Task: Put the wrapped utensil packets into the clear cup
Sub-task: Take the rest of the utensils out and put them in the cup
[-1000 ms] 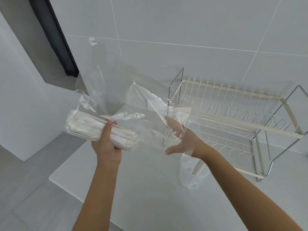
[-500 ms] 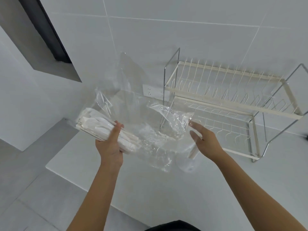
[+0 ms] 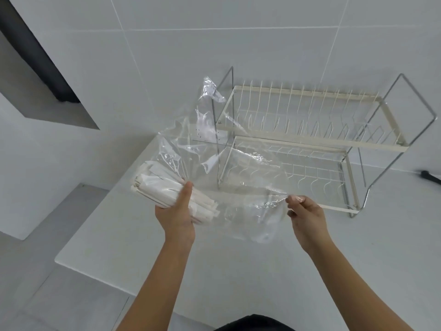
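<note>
My left hand (image 3: 177, 215) grips a bundle of white wrapped utensil packets (image 3: 157, 187) through a large clear plastic bag (image 3: 229, 168), above the white counter. The bag spreads to the right, and my right hand (image 3: 306, 215) pinches its edge between thumb and fingers. The clear cup (image 3: 265, 229) stands on the counter below the bag, between my hands, seen blurred through the plastic.
A two-tier cream and chrome dish rack (image 3: 310, 139) stands against the tiled wall behind the bag. The white counter (image 3: 238, 271) ends at a left and near edge, with grey floor below. A dark object (image 3: 429, 175) lies at the far right.
My right hand shifted right and pulled the bag's edge out, closing on it. The bag now stretches flatter over the cup. My left hand keeps its hold on the bundle.
</note>
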